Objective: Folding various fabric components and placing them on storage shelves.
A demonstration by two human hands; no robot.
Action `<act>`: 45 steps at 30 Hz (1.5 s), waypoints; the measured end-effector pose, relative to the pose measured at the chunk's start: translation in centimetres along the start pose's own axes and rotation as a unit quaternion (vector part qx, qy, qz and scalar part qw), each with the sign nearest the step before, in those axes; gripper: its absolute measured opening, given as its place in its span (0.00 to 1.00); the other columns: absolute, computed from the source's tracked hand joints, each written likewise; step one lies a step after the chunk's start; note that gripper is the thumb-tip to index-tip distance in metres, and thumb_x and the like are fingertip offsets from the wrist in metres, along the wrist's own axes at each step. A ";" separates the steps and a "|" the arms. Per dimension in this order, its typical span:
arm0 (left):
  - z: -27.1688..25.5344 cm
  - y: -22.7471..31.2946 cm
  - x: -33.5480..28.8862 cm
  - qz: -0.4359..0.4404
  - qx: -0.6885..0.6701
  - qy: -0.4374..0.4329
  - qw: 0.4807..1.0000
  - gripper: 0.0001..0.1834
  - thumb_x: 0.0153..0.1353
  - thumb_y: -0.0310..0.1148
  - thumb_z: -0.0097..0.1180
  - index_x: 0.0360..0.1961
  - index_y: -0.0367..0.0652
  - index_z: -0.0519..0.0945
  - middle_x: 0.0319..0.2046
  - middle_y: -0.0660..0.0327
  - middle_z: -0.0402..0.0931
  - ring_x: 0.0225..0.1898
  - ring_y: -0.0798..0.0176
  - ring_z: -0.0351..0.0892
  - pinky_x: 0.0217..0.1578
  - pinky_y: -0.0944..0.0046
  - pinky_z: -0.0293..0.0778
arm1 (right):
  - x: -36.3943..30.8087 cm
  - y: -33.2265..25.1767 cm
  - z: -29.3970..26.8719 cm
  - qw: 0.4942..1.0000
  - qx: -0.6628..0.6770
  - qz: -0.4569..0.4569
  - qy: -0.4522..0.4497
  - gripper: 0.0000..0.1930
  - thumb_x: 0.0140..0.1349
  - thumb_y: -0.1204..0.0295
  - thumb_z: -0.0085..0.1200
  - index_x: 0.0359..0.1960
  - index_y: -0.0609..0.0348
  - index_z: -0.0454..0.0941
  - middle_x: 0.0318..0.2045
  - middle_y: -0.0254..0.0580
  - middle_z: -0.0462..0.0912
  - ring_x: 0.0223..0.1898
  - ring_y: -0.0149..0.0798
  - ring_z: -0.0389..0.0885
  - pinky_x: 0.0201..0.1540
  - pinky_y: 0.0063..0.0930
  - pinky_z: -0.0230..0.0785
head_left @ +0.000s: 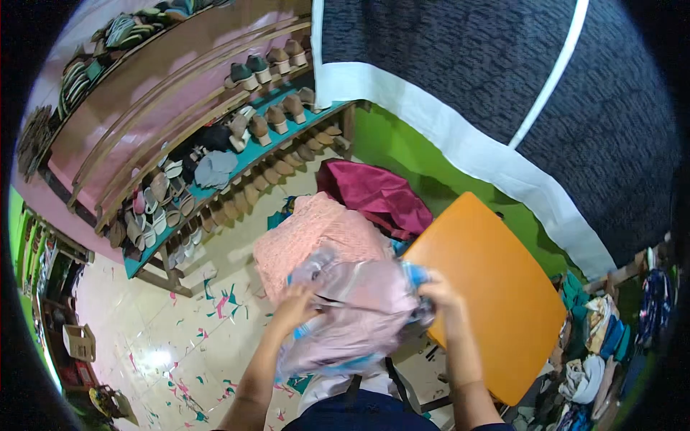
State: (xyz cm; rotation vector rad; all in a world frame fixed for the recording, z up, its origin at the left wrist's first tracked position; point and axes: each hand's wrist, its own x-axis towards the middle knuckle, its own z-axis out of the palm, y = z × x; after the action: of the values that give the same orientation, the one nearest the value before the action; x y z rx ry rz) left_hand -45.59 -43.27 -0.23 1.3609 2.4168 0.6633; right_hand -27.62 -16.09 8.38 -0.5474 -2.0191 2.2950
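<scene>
Between my two hands is a bundle of pale mauve, shiny cloth (359, 294) with bits of light blue at its edges, held over my lap and blurred by motion. My left hand (296, 305) grips its left side. At the upper right edge of the bundle, my right hand (438, 289) has its fingers closed on the cloth. Just beyond lies a heap of peach, textured fabric (316, 226), partly covered by the bundle. Behind that heap, a dark magenta satin cloth (377, 194) lies crumpled against the green wall.
An orange tabletop (496, 302) stands close on my right. Shoes fill a long rack with a teal shelf (241, 169) at the far left. Colored fabric scraps (223, 302) litter the tiled floor. Piled clothes (593, 345) sit at the far right. A dark patterned curtain (460, 57) hangs behind.
</scene>
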 end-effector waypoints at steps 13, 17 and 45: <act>7.6 21.2 10.4 0.234 -0.025 0.197 0.952 0.16 0.47 0.26 0.51 0.40 0.43 0.77 0.34 0.60 0.74 0.42 0.59 0.70 0.49 0.54 0.59 | -21.7 -1.5 -21.9 0.905 -0.107 0.033 0.411 0.20 0.43 0.77 0.40 0.39 0.67 0.75 0.38 0.38 0.77 0.42 0.35 0.71 0.49 0.24 0.59; 12.7 29.3 13.2 0.297 -0.001 0.193 0.935 0.21 0.46 0.27 0.52 0.45 0.41 0.73 0.37 0.59 0.74 0.44 0.58 0.69 0.50 0.52 0.58 | -27.7 4.7 -27.6 0.885 -0.083 0.101 0.447 0.17 0.48 0.73 0.41 0.40 0.63 0.75 0.39 0.38 0.76 0.42 0.33 0.71 0.48 0.26 0.60; 24.4 42.4 12.7 0.346 0.057 -0.036 0.936 0.27 0.51 0.45 0.52 0.51 0.44 0.68 0.54 0.50 0.60 0.57 0.48 0.57 0.55 0.46 0.54 | -37.3 28.0 -36.9 0.730 -0.006 0.139 0.669 0.25 0.51 0.68 0.52 0.50 0.69 0.66 0.47 0.47 0.73 0.46 0.40 0.72 0.48 0.30 0.63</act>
State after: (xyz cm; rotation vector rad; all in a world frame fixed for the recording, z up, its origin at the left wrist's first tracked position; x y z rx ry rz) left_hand -10.15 -7.29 0.83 2.2681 1.9044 0.6074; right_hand 23.49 5.25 -13.24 -1.8532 -1.1480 1.0911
